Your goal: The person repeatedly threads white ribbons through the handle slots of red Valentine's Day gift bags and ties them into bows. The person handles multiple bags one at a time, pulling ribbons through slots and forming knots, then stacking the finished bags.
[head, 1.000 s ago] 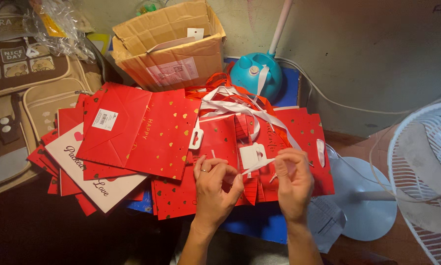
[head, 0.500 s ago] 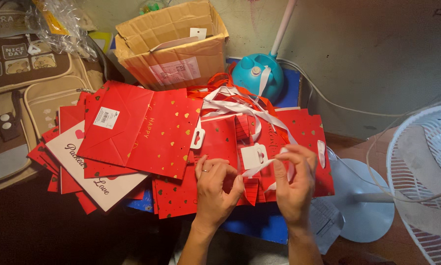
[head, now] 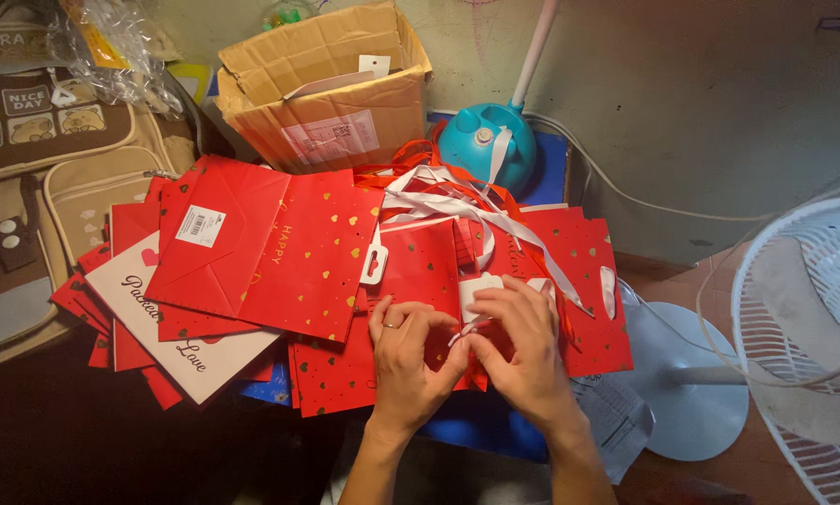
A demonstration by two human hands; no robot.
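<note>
- Left hand (head: 409, 360): low centre of the head view, fingers curled together, fingertips pinched on the white ribbon (head: 495, 220) where its end meets the other hand; band visible on one finger.
- Right hand (head: 523, 351): touching the left, fingers bent and closed over the white paper tag (head: 477, 290), same ribbon end nipped between thumb and forefinger.
- White ribbon: runs up and away from both hands, loops in a loose tangle with red ribbon over the upper middle of the pile.
- Red gift bag (head: 420, 266): flat under both hands, gold heart print, white die-cut handle tab at its left edge.
- Pile of red gift bags (head: 317, 252): spread flat to the left and right of the hands, overlapping; one on top at left shows a white barcode sticker.
- White gift bag (head: 172, 332): flat at lower left of the pile, dark script lettering and a pink heart, partly covered by red bags.
- Blue surface (head: 476, 430): showing beneath the pile near the wrists; kind of support cannot be told.
- Cardboard box (head: 331, 84): behind the pile, flaps open, label on its front.
- Teal fan base (head: 485, 140): just right of the box, white pole rising from it.
- White floor fan (head: 812, 346): far right, grille tilted, round base on the floor.
- Beige backpack (head: 36, 187): far left, clear plastic wrap above it.
</note>
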